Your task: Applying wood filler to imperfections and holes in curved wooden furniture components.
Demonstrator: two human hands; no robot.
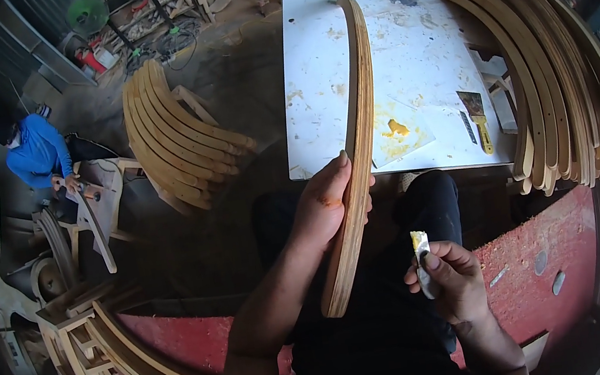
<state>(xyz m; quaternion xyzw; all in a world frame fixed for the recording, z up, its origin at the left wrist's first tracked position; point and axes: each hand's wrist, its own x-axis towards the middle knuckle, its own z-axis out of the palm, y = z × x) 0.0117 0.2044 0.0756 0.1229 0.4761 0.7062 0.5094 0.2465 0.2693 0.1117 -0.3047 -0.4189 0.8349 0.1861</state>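
Note:
My left hand [329,202] is wrapped round the middle of a long curved wooden piece [360,132]. Its layered edge faces up; its far end lies over the white table and its near end above my lap. Between the thumb and fingers of my right hand [449,278] is a small pale scraper [422,258] with yellow paste at its tip. It stays apart from the wood, to the right of its near end. Yellow putty [394,129] sits in a smeared dab on a pale sheet [414,144] at the table's near side.
On the white table [306,70] lies a putty knife [476,118] beside a narrow dark blade [468,128]. Curved wooden pieces are stacked at the right [531,75] and left [169,141]. A person in blue [39,153] works wood at far left. Red boards [542,252] flank me.

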